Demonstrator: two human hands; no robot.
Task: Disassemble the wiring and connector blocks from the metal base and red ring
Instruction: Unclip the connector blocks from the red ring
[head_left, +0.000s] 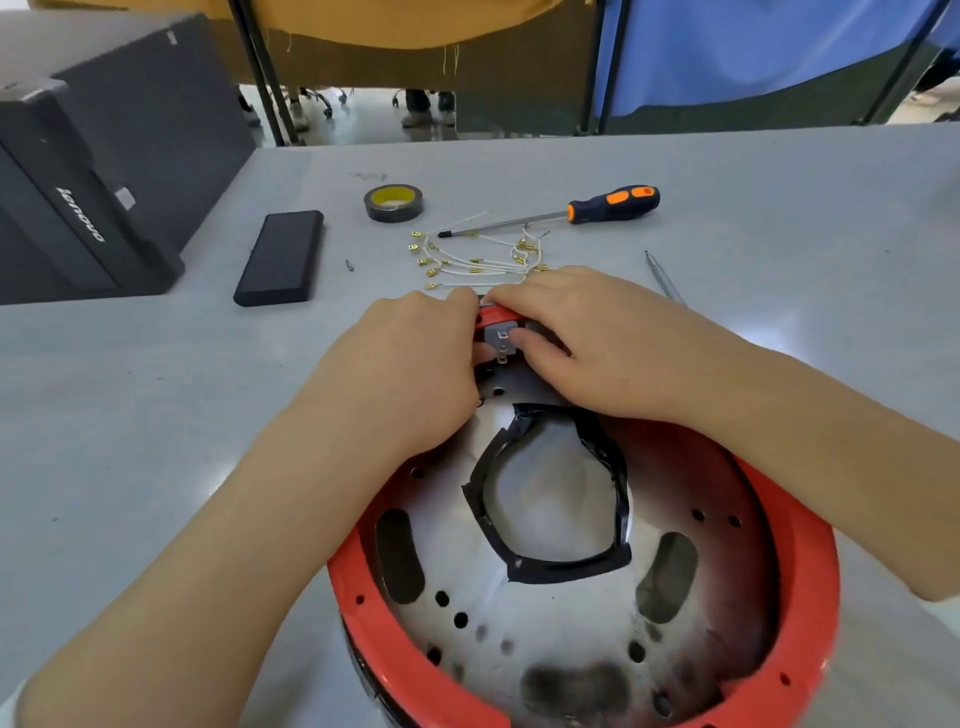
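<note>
Both hands pinching the grey connector block at twelve o'clock on the red ring — left hand, right hand (wires already loose beyond) — best rocked out evenly, ring braced.

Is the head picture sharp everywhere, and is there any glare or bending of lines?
Head view: the centre is fairly sharp, with the screwdriver and tape roll clear; the hands on the grey block are slightly soft; the metal base shows bright glare patches and dark smudges; the table edge and black case bow from wide-angle distortion; shadows are soft.
</note>
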